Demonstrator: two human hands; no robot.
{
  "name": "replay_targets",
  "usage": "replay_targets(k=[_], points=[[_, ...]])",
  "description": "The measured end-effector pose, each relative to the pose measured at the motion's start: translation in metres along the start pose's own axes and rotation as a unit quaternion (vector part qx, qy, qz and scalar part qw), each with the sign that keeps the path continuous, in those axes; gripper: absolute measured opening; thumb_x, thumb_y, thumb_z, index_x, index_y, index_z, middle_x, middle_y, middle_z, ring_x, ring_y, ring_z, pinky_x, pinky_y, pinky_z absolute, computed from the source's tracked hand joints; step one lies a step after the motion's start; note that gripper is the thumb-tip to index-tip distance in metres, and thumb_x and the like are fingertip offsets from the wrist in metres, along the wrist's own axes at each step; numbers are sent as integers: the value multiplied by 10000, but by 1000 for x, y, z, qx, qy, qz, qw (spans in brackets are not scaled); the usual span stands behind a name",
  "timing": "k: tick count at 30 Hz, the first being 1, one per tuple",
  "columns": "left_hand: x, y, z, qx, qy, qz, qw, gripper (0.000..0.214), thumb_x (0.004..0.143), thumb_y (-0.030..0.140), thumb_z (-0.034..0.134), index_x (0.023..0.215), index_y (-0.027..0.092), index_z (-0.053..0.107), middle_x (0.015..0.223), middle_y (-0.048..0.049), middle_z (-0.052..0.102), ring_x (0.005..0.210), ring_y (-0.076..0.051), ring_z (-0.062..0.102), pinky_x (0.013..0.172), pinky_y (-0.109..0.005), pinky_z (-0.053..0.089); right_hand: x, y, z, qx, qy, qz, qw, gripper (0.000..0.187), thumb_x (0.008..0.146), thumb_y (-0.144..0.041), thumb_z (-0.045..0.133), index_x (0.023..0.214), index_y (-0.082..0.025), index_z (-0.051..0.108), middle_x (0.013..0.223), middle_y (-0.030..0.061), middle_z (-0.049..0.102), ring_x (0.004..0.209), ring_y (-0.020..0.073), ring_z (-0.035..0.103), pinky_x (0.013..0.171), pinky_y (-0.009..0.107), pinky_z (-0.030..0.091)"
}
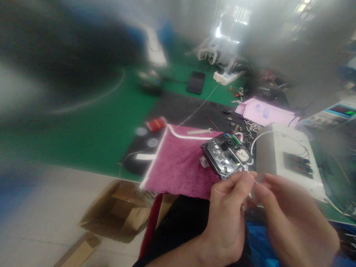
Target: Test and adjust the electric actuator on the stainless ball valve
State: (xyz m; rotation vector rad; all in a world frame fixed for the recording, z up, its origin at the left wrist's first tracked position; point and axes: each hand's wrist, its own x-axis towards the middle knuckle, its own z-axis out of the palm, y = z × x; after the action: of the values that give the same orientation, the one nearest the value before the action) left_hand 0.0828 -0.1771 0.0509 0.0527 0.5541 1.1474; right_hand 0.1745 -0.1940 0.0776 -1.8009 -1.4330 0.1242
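Observation:
My left hand (pixel 229 211) and my right hand (pixel 289 215) meet low in the view, fingertips pinched together on a thin white wire (pixel 251 178). The wire runs up toward a black electronic module (pixel 226 155) with a clear cover and a small green board, which lies on a magenta towel (pixel 180 163) just beyond my fingers. Both hands are closed in a pinch. What exactly lies between the fingertips is small and partly hidden.
A white box (pixel 289 159) with a dark panel stands right of the module. Loose screws and metal parts (pixel 247 128), a pink sheet (pixel 267 113), a wrench (pixel 200 131), a phone (pixel 196 82) and a power strip (pixel 228 77) lie on the green mat. Cardboard boxes (pixel 119 211) sit on the floor at left.

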Motion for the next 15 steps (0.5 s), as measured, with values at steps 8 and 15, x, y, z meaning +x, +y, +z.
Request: replay_targets(k=[8, 15], points=[[0, 0, -4, 24, -50, -14, 998, 319, 989, 458, 747, 961, 142, 772, 516, 42, 539, 407, -48, 421, 426, -188, 285, -2, -4, 6, 409, -156, 253, 863, 275, 955, -372, 770, 1145, -204, 661, 590, -51, 585, 442, 114, 515, 449, 224, 495], [-9, 1, -13, 123, 10, 37, 992, 286, 972, 421, 784, 925, 138, 789, 692, 12, 578, 638, -63, 486, 642, -194, 421, -7, -9, 8, 195, -45, 123, 972, 136, 901, -307, 795, 913, -185, 736, 729, 16, 726, 540, 154, 668, 542, 255, 603]])
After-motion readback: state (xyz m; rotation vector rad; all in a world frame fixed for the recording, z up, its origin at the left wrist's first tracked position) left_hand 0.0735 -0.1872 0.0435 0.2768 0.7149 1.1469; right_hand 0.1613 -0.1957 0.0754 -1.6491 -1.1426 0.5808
